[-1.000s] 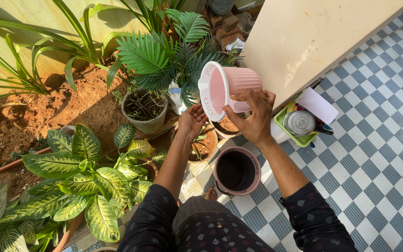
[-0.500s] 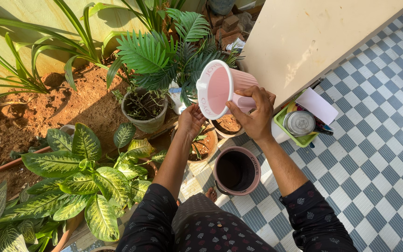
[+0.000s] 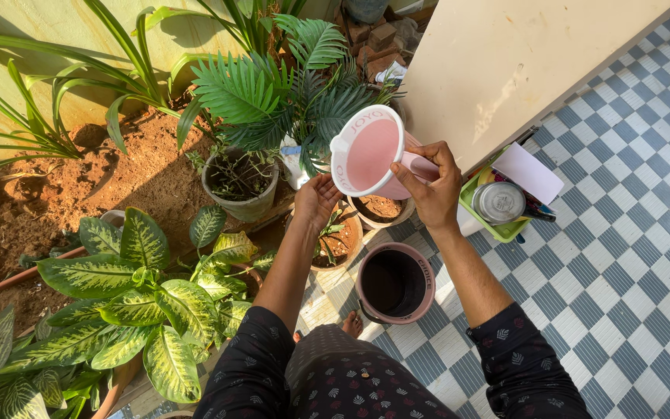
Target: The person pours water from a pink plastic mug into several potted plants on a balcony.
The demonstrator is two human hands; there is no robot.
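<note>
My right hand (image 3: 430, 191) grips a pink plastic mug (image 3: 370, 153) by its handle and holds it tilted on its side, mouth turned toward me. My left hand (image 3: 316, 199) hovers palm up just below the mug's rim, fingers spread, holding nothing. Directly beneath both hands stand two small terracotta pots with soil, one (image 3: 336, 245) with a small plant and one (image 3: 382, 210) with bare soil. A pink bucket (image 3: 394, 282) with a dark inside stands on the tiled floor near my knees.
A grey pot (image 3: 242, 188) with twigs, a palm plant (image 3: 288, 93) and a variegated leafy plant (image 3: 141, 295) crowd the left beside a bed of red soil (image 3: 56, 186). A green tray (image 3: 503, 203) with a tin and paper sits by a cream wall (image 3: 521, 54).
The mug has turned its mouth more toward me and dropped slightly. My right hand shifted a little to the right. My left hand stayed under the rim.
</note>
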